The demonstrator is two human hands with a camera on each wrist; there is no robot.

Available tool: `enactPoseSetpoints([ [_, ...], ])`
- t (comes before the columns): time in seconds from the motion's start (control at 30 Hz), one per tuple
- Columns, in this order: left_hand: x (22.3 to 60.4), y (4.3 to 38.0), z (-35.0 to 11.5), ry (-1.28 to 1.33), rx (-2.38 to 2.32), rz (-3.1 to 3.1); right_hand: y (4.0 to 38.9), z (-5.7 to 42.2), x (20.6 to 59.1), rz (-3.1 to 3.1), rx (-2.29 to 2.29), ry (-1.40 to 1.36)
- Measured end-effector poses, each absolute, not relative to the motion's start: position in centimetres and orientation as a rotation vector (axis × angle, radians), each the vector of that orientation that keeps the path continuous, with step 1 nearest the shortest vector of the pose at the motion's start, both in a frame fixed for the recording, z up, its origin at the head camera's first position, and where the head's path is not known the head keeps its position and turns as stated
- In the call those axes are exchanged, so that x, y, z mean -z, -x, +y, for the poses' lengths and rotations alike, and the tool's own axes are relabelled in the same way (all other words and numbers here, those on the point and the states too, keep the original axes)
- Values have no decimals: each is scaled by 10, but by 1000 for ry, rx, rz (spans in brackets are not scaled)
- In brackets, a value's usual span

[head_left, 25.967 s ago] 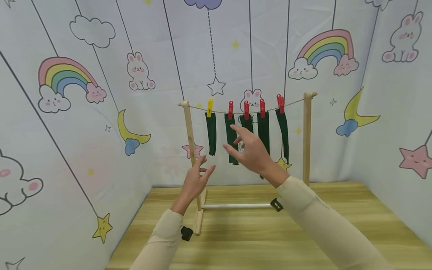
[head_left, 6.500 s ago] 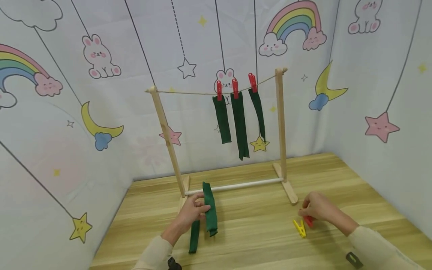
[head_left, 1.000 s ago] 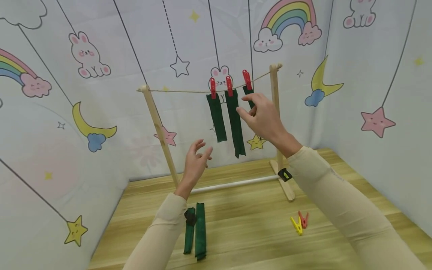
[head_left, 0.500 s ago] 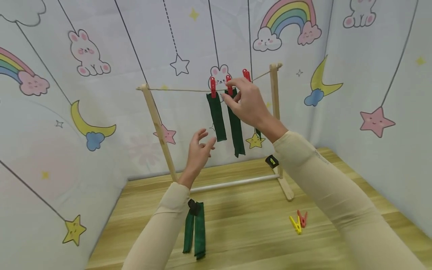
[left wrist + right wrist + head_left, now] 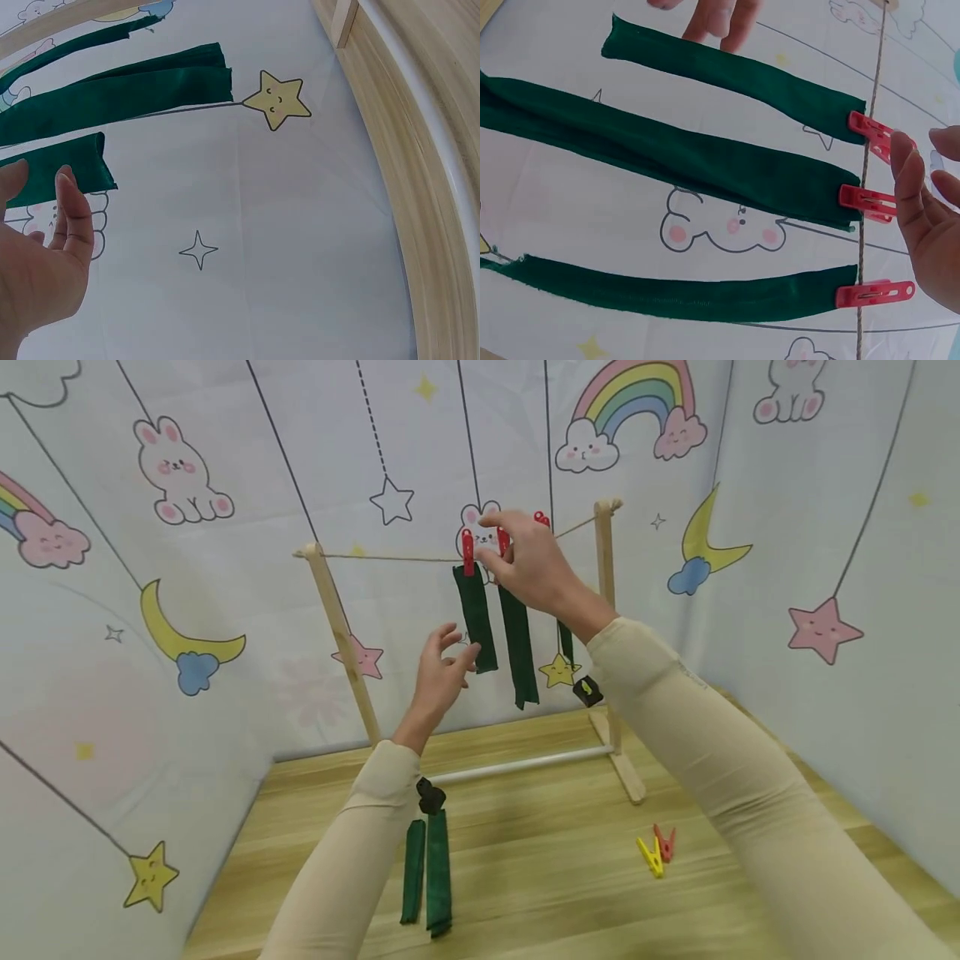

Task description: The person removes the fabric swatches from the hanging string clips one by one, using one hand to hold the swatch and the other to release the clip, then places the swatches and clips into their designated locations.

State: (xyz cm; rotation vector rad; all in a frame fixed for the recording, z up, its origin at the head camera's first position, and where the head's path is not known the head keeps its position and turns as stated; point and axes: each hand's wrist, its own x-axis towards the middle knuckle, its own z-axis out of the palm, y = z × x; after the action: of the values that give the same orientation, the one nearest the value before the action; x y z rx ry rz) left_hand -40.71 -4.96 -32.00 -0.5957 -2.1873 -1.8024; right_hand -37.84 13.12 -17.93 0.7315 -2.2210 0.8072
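Observation:
Three dark green fabric strips hang from a string line (image 5: 390,557), each held by a red clothespin. My right hand (image 5: 536,564) is at the line, thumb and fingers spread close to the leftmost clothespin (image 5: 468,553); it partly hides the middle clothespin (image 5: 503,540). In the right wrist view its fingertips are by the pegs' outer ends, pinching none. My left hand (image 5: 438,681) is raised beside the lower end of the leftmost strip (image 5: 476,618), thumb and fingers apart. The left wrist view shows that strip's end (image 5: 75,165) behind the fingers.
Wooden posts (image 5: 345,647) and a white rod (image 5: 517,766) form the rack. Two green strips, one wider (image 5: 439,881) and one narrower (image 5: 412,872), lie on the wooden table. A yellow clothespin (image 5: 651,858) and a red one (image 5: 665,843) lie at the right.
Earlier five strips hung; two now lie on the table, their clothespins beside the rack. Over the last second my right hand moves left along the line to the leftmost clothespin; my left hand rises.

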Motion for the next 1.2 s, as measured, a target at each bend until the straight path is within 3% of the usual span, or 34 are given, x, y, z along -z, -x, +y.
enactPoseSetpoints([
  [0.5, 311, 412, -36, 618, 1976, -2175, 388, 112, 163, -2489, -868, -655],
  [1.2, 305, 412, -28, 548, 2050, -2073, 397, 100, 171, -2476, -898, -617],
])
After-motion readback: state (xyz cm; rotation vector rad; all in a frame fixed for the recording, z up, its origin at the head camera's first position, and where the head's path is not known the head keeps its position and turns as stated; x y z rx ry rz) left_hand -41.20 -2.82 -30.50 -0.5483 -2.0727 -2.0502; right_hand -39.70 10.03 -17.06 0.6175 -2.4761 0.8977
